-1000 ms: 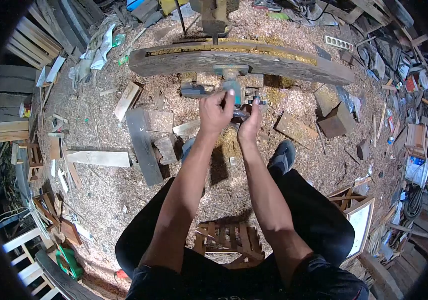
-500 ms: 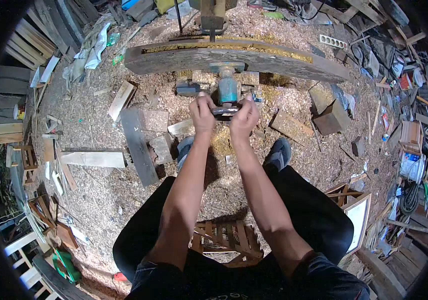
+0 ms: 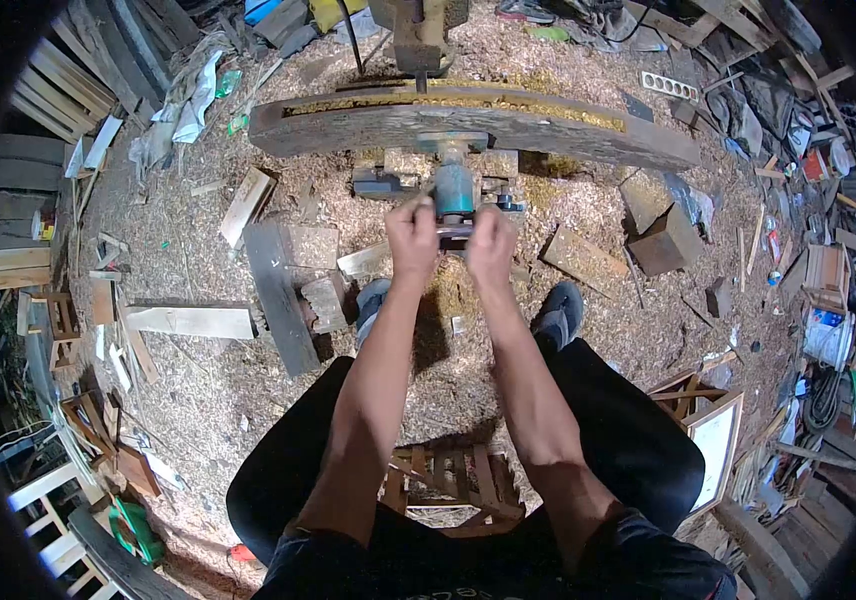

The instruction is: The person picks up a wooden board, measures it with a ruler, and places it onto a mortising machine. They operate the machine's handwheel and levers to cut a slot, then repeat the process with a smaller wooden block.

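Both my hands are wrapped round a dark handwheel [image 3: 455, 236], my left hand [image 3: 413, 234] on its left side and my right hand [image 3: 491, 238] on its right. Between my hands and the beam is the wheel's teal clamp screw housing [image 3: 454, 188]. Its front plate [image 3: 452, 141] presses against the side of a long wooden beam [image 3: 368, 126]. A long groove in the beam's top holds yellowish chips. Above the groove hangs the machine head [image 3: 420, 45], with a narrow metal bit [image 3: 421, 83] pointing down at the beam. My fingers are slightly blurred.
Wood shavings cover the floor [image 3: 338, 400]. A dark plank [image 3: 281, 300] and several offcuts lie to the left. A wooden block [image 3: 664, 240] sits on the right, below a white power strip [image 3: 669, 85]. My shoes [image 3: 559, 312] flank the machine, and a slatted wooden stool [image 3: 448, 480] is beneath me.
My hands have shifted on the handwheel, the left one a little right and down. The machine head appears slightly further left and lower. The beam stays in place.
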Available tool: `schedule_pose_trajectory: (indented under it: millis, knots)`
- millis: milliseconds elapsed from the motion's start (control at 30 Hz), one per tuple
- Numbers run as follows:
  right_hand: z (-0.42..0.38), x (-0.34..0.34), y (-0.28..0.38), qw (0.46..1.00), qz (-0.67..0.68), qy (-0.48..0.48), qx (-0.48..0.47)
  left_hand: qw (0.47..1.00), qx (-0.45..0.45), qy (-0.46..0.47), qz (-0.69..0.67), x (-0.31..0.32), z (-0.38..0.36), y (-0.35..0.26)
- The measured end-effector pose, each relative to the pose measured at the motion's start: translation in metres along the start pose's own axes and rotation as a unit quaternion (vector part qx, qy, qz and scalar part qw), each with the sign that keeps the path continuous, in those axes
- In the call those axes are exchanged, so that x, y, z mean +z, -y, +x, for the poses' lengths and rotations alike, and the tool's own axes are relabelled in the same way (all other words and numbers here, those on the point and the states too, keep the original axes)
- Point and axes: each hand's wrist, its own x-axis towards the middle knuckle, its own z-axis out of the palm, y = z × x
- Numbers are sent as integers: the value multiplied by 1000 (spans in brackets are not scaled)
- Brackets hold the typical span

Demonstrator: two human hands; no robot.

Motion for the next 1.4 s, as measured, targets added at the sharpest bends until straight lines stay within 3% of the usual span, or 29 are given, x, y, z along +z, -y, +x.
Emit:
schedule_pose_trajectory:
  millis: [33, 133, 167, 233, 300, 333, 433, 500, 567, 667, 733, 800, 867, 933, 1000, 1033, 1133, 1167, 1200, 1233, 1333, 1400]
  knots:
    - [2, 3, 15, 994, -78, -33, -70, 997, -30, -14, -63, 0, -1, 10]
    - [-1, 7, 24, 985, -150, -55, -62, 993, -49, -76, -71, 5, -8, 15]
    - [-5, 6, 31, 993, -68, -58, -71, 993, -64, -39, -88, 0, -6, 16]
    - [-10, 13, 20, 991, 63, -117, -12, 995, -60, -59, -44, -1, -4, 17]
    - [-6, 25, -32, 972, 172, -155, 48, 994, -58, -77, 49, 5, -8, 3]
    - [-1, 34, -66, 958, 219, -166, 76, 993, -19, -41, 108, 9, -5, -17]
    - [-7, 32, -48, 933, 303, -159, 109, 964, 64, 47, 253, 15, -1, -44]
    - [-4, 40, -70, 924, 301, -185, 148, 974, 40, 56, 216, 8, -2, -37]
    - [-5, 25, -37, 918, 318, -142, 191, 980, 37, 59, 184, 7, -2, -30]
    - [-4, 13, -15, 948, 220, -105, 203, 990, 44, 37, 125, 2, -2, -14]
    - [-1, 10, -3, 991, 92, -43, 86, 999, 14, 7, 45, -1, -4, 15]
    - [0, -5, 31, 997, -72, 24, 17, 993, 53, -109, -8, 12, -13, 36]
    - [3, -3, 34, 993, -114, -11, -5, 977, -18, -115, -179, 12, -9, 40]
    - [-2, 0, 38, 996, -91, -15, 17, 992, 22, -118, 29, 7, -15, 27]
    - [-4, 10, 25, 996, -34, -76, -33, 987, -93, -80, -108, 4, -10, 15]
    - [-6, 10, 23, 995, -15, -92, -46, 992, -77, -73, -76, 4, -9, -3]
    - [-3, 15, 8, 990, 69, -100, -69, 971, 118, 67, 197, 8, 3, -39]
    - [-4, 13, 4, 991, 72, -96, -60, 961, 164, 58, 215, 16, 7, -42]
    - [-5, 13, 0, 992, 75, -93, -51, 964, 129, 63, 225, 15, 7, -45]
    - [-8, 16, 10, 979, 166, -121, -15, 966, 92, 66, 233, 13, 6, -45]
    - [-3, 10, -17, 985, 172, -19, -8, 973, 58, 66, 213, 11, 6, -41]
    - [2, 1, 5, 999, 38, 35, 2, 978, 58, 75, 185, 10, 8, -38]
